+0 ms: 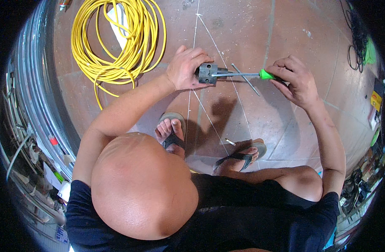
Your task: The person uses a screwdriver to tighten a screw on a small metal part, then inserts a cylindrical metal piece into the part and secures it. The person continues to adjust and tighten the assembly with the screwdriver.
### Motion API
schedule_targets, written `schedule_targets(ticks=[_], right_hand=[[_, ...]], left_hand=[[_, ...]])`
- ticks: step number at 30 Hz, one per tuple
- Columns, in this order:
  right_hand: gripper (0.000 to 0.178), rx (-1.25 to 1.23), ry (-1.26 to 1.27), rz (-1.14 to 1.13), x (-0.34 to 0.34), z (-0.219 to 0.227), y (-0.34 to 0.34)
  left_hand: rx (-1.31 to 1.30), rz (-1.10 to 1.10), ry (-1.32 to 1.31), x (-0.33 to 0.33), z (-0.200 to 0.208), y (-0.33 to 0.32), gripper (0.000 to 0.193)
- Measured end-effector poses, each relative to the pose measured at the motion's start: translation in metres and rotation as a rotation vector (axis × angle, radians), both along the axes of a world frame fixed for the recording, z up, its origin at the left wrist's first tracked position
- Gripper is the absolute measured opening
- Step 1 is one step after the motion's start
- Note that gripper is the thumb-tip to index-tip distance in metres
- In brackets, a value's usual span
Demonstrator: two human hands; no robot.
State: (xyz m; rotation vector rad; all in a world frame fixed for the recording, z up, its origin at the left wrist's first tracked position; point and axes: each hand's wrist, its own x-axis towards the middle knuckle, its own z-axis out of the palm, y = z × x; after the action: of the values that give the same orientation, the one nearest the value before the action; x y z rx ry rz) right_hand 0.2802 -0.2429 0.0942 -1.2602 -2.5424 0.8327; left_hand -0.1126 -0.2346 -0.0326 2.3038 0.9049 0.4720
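Nearest the lens, at 6 o'clock, my bare head (pixel 144 187) and dark shirt (pixel 251 210) fill the lower field. Beyond them, just below centre, my two feet in grey flip-flops (pixel 172 130) stand on the reddish tiled floor (pixel 243 29), with a small metal pin (pixel 230 142) lying between them, close to the foot on my right. Farther out, just above centre toward 12 o'clock, my left hand (pixel 186 67) has its fingers curled shut over the top of a small dark metal block (pixel 208 73), gripping it. From the block a slim steel shaft runs toward 3 o'clock and ends in the green handle of a screwdriver (pixel 266 74); my right hand (pixel 295 80), at about 2 o'clock, has its fingertips pinched together on that handle. A second thin metal rod (pixel 245 79) crosses under the shaft at a slant; whether it lies on the tiles I cannot tell. Pale thin lines (pixel 195 42) cross the floor and meet toward 12 o'clock. Farthest off, at 11 o'clock, a coil of yellow cable (pixel 95 63) lies on the floor well apart from my left hand, with a white sheet (pixel 116 25) inside its loop. Curved clear tubing (pixel 32 84) follows the rim at 9 o'clock.
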Motion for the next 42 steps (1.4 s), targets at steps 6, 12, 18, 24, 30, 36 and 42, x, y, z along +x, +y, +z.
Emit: schedule_targets(ticks=[6, 12, 18, 24, 30, 36, 42], right_hand=[[0.037, 0.023, 0.019, -0.028, -0.005, -0.003, -0.008], [0.035, 0.012, 0.044, -0.085, -0.011, -0.002, -0.026], [0.031, -0.011, 0.039, -0.168, -0.008, -0.006, -0.035], [0.028, -0.018, 0.067, -0.218, -0.006, -0.012, -0.050], [0.028, 0.021, 0.069, -0.244, -0.006, -0.012, -0.059], [0.030, 0.033, 0.032, -0.232, -0.007, -0.013, -0.059], [0.032, 0.065, 0.064, -0.220, -0.012, -0.010, -0.060]], left_hand=[[-0.004, -0.005, -0.023, -0.001, -0.002, 0.000, 0.073], [0.012, -0.019, -0.037, -0.001, -0.003, 0.003, 0.078], [0.011, -0.010, 0.016, 0.002, -0.005, 0.001, 0.076], [0.050, 0.014, 0.013, 0.003, -0.005, -0.002, 0.075], [0.085, 0.021, 0.013, 0.005, -0.004, -0.002, 0.077], [0.103, 0.024, 0.009, 0.005, -0.004, -0.004, 0.076], [0.075, 0.035, 0.023, 0.006, 0.001, -0.004, 0.070]])
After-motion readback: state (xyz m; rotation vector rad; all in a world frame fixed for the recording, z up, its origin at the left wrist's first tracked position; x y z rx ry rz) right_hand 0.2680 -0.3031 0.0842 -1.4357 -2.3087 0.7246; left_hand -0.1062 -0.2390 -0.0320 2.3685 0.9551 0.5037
